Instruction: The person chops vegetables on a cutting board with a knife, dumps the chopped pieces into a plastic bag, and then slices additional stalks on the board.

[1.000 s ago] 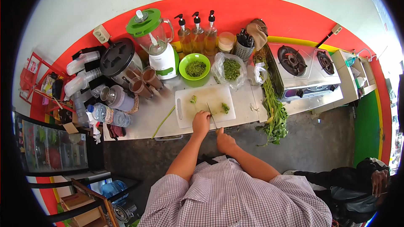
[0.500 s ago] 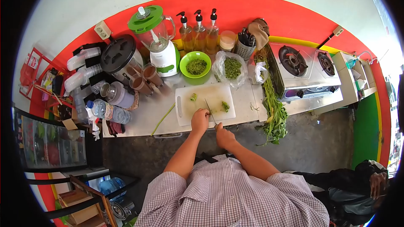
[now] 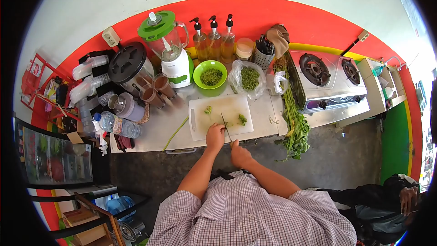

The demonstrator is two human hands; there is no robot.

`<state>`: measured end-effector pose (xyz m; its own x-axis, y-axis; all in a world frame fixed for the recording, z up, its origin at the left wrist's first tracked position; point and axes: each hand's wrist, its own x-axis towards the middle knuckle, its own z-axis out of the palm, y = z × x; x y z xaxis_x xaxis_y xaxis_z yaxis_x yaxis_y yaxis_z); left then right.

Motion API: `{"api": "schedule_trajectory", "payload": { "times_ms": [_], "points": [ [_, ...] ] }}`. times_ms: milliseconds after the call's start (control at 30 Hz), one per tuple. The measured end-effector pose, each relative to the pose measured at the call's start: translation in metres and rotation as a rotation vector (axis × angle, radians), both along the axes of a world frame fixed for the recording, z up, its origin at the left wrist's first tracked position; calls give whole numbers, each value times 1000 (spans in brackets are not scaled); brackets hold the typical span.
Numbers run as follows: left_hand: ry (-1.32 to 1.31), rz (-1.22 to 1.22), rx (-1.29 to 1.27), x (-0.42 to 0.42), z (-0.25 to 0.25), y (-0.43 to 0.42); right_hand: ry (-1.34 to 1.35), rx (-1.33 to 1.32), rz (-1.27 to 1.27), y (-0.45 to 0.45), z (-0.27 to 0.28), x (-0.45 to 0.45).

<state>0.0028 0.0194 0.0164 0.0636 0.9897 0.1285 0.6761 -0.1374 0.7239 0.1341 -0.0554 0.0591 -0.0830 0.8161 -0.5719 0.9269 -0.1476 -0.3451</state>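
My right hand is closed round the handle of a knife at the front edge of a white cutting board. The thin blade points away from me over the board. My left hand lies on the board's near edge, just left of the blade, fingers curled; whatever they hold is hidden. A small chopped green heap sits right of the blade, and a smaller green piece lies to its left. Beside the board, a long green stalk rests on the steel counter.
Behind the board stand a green bowl and a plastic bag, both with chopped greens. A blender and pump bottles line the wall. Leafy stalks hang over the counter edge by the gas stove. A water bottle lies left.
The view has tilted slightly, so the counter sits a little lower in the picture. Both hands and the knife keep nearly the same place at the board's near edge.
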Motion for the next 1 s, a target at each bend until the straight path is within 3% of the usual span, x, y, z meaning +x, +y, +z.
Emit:
{"api": "schedule_trajectory", "payload": {
  "times_ms": [67, 733, 1000],
  "points": [
    [-19, 4, -36, 0, -2, -1, -8, 44, 2, -7, -19, 1],
    [-65, -14, -43, 10, -5, 8, -3, 170, -169, -5, -9, 44],
    [72, -17, 45, 10, -1, -2, 78, 93, -65, 0, -1, 24]
  ]
}}
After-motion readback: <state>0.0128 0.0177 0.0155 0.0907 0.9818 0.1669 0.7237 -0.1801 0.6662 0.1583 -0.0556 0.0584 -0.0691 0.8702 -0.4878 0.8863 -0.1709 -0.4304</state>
